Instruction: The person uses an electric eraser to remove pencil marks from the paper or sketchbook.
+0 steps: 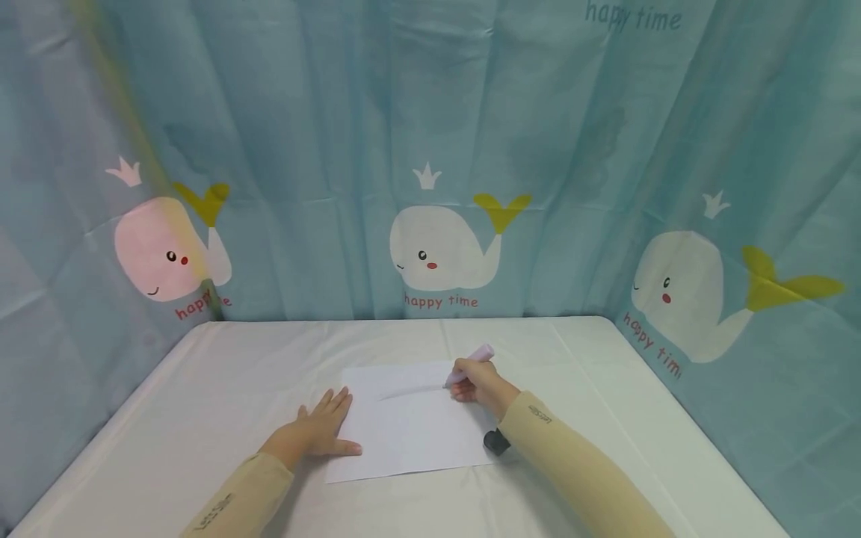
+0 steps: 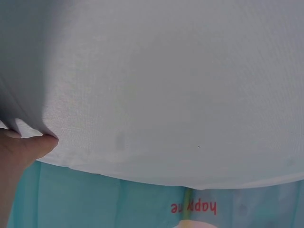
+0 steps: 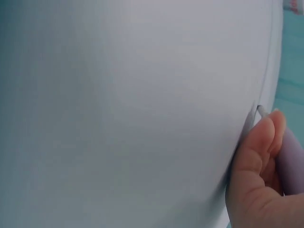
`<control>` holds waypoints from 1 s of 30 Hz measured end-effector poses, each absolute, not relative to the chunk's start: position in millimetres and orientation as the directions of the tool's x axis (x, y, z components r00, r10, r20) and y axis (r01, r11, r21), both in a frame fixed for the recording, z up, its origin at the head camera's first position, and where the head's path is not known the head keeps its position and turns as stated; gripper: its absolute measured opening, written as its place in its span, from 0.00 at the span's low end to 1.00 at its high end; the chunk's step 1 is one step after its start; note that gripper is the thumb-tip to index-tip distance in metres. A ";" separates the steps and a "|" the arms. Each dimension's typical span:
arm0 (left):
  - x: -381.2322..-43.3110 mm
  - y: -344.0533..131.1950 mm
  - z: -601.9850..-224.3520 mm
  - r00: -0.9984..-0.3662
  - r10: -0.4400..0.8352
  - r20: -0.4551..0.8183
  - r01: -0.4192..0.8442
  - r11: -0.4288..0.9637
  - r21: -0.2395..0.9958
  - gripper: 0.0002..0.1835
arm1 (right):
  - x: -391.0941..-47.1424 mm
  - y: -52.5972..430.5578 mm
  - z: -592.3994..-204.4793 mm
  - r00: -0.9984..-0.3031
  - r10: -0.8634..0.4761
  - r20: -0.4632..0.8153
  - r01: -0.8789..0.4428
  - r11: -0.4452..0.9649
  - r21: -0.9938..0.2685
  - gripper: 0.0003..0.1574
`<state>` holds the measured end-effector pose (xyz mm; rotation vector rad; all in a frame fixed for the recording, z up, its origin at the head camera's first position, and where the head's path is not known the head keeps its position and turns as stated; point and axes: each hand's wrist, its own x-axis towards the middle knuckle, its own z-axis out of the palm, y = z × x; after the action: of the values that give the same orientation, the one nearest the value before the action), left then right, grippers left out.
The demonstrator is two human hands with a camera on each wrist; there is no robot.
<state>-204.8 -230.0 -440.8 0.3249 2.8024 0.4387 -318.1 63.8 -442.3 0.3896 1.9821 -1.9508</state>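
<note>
A sheet of white paper (image 1: pixel 403 441) lies flat in the middle of the table. My left hand (image 1: pixel 316 430) rests with spread, straight fingers at the sheet's left edge, the thumb over its lower left part; only a few fingertips show in the left wrist view. Near the sheet's upper right corner, my right hand (image 1: pixel 479 381) pinches a lilac marker (image 1: pixel 483 353), its tip down at the paper. A thin, slightly curved grey line (image 1: pixel 409 391) runs from the upper left of the sheet to that tip. The right wrist view shows the marker's barrel (image 3: pixel 290 164) behind the fingers.
White cloth covers the table (image 1: pixel 625 418). A small black object (image 1: pixel 496 442) shows by the right sleeve, over the paper's lower right part. Behind and at both sides hangs a blue curtain (image 1: pixel 323 149) with printed whales.
</note>
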 end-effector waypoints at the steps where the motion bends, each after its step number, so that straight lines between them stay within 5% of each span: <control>1: -204.6 -230.1 -440.6 -0.934 0.264 -0.242 0.178 0.928 0.326 0.58 | -318.1 63.2 -441.8 -0.907 -0.030 -0.420 0.419 0.020 -0.908 0.13; 30: -204.6 -230.4 -441.2 -0.935 0.267 -0.235 0.179 0.923 0.340 0.58 | -321.5 64.8 -442.9 -0.908 -0.084 -0.410 0.408 0.038 -0.912 0.13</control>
<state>-204.6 -230.4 -441.2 0.3322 2.8049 0.4582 -321.5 64.8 -442.9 0.3287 1.9711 -1.9321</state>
